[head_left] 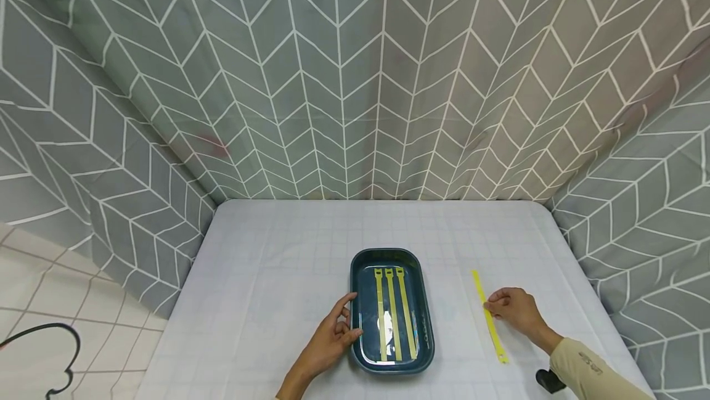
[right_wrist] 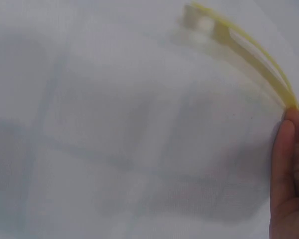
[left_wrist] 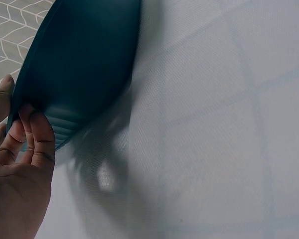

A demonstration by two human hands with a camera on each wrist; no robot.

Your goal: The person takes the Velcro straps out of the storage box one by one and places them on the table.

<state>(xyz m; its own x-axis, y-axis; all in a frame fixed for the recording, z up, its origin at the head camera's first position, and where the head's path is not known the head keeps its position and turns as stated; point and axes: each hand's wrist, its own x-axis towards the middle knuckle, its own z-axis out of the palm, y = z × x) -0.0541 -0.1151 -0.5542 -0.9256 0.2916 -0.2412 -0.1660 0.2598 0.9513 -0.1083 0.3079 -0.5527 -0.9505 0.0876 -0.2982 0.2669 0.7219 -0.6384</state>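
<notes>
With the left hand [head_left: 328, 339], gripping the blue tray [head_left: 423, 309] already containing three yellow strips [head_left: 393, 310] — with the right hand [head_left: 516, 309], pinching a fourth strip [head_left: 493, 333], not yet inside.

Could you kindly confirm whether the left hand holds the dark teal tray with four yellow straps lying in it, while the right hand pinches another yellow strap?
The count is off: the head view shows three yellow straps lying in the dark teal tray, not four. The left hand does hold the tray, and the right hand does pinch another yellow strap.
</notes>
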